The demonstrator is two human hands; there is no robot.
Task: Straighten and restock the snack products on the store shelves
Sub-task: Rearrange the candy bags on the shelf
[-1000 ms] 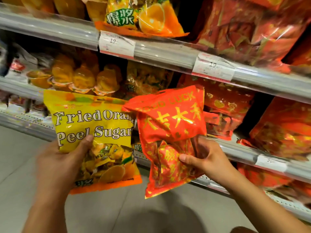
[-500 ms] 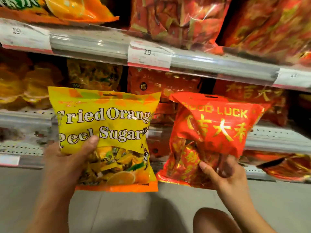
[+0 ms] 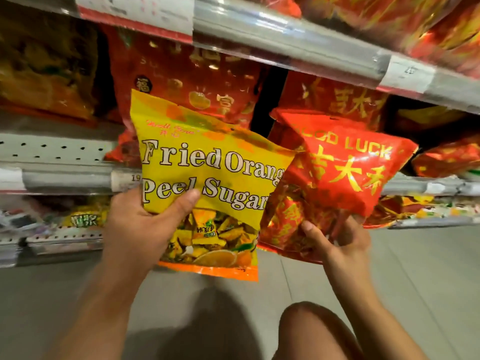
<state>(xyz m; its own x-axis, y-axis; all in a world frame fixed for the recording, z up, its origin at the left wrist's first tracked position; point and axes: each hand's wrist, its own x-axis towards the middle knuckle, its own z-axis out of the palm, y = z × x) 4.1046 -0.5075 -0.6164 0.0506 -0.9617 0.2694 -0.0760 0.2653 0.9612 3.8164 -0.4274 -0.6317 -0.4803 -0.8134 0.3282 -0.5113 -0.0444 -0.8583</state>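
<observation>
The left hand [image 3: 137, 224] grips a yellow bag [image 3: 207, 183] printed "Fried Orange Peel Sugar", with the thumb pressed across its front and the fingers curled behind it. The bag tilts a little to the left and hangs in the air in front of the shelves, touching no shelf. Its clear lower part shows wrapped sweets, and an orange strip runs along its bottom edge.

The right hand [image 3: 342, 242] holds a red bag [image 3: 340, 178] lettered "GOOD LUCK" above gold Chinese characters, its fingers [image 3: 311, 231] pinching the crumpled lower part. This bag sits just right of the yellow one, and their edges overlap near the middle.

Behind both bags stands a store shelf unit. The upper shelf rail [image 3: 285, 40] runs grey and glossy from upper left down to the right, carrying a white price label [image 3: 407, 74] and a larger, blurred red-edged label [image 3: 135, 14] at the left. Red packets [image 3: 187, 74] with gold print fill the far row beneath it, and darker orange packets [image 3: 46, 66] lie to the left. A lower shelf [image 3: 52, 152] at the left shows a perforated grey surface. The floor [image 3: 428, 281] is pale grey tile. A bare knee [image 3: 311, 331] shows near the bottom edge.
</observation>
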